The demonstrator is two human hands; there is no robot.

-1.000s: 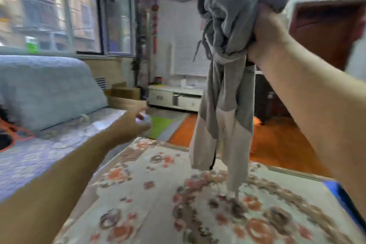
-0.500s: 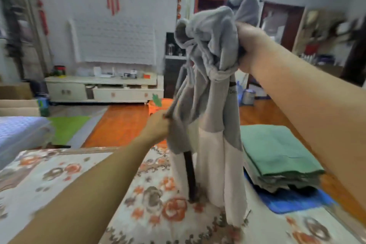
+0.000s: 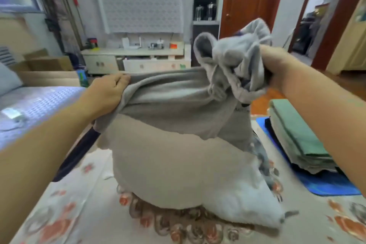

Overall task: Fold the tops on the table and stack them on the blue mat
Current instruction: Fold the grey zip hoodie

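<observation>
left hand (image 3: 108, 90) pinches soft grey-and-cream top (image 3: 178, 144) | right hand (image 3: 277, 67) squeezes its bunched end | risk: stays lumpy, folds crooked

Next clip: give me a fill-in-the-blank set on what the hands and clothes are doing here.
1. Both hands hold the grey and beige ____ above the table.
2. The right hand grips the bunched ____ part of it.
3. The folded stack lies on a ____ mat.
4. The top piece of the stack is ____.

Missing: top; grey; blue; green
</observation>
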